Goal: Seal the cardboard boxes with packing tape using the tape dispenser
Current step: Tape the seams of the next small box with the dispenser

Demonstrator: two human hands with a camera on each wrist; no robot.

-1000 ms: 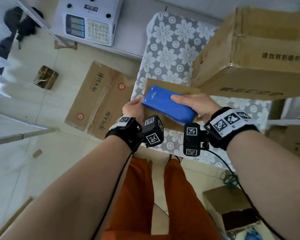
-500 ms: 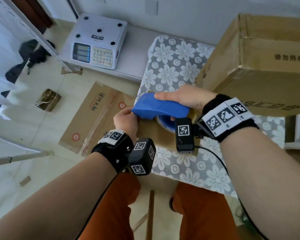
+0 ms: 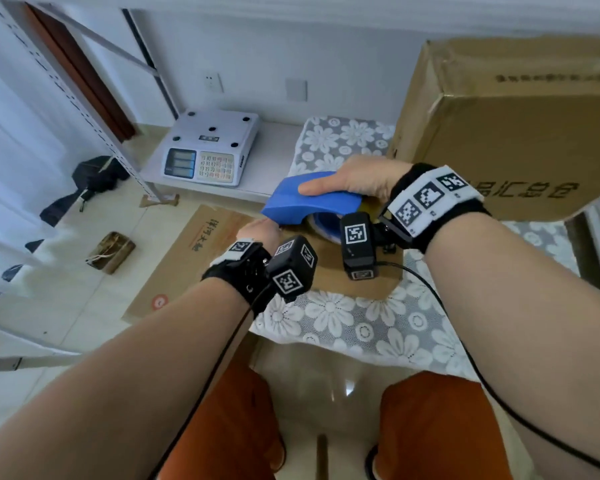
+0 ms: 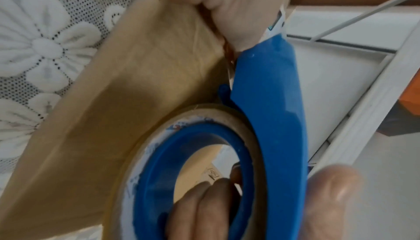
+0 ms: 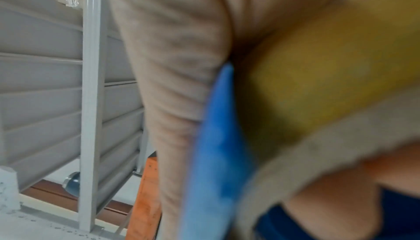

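So, quick rundown of where I'm at with the taping:

Right hand: my right hand (image 3: 355, 180) is wrapped around the blue tape dispenser (image 3: 312, 202), thumb lying along its top shell, fingers (image 4: 204, 206) curled through the hole of the roll.

Left hand: my left hand (image 3: 258, 232) is pinching something right at the dispenser's front lip, just ahead of my right hand. Probably the loose tape end, but I can't actually make out the tape itself.

Where it is: the dispenser sits low over the small flat cardboard box (image 3: 354, 282) lying under both hands, on the flowery tablecloth (image 3: 343, 323). A big cardboard box (image 3: 516, 133) stands just past my right wrist.

Handling: I'd guess the dispenser is light, rigid plastic, a bit slick on the shell, so gripping through the core feels like the safe hold. The tape roll (image 4: 227, 113) is sticky and floppy once pulled, and the cutter edge at the front looks like the part to keep fingers off.

Pointing: long axis runs from my right palm towards my left hand, nose aimed left and slightly down at the box edge.
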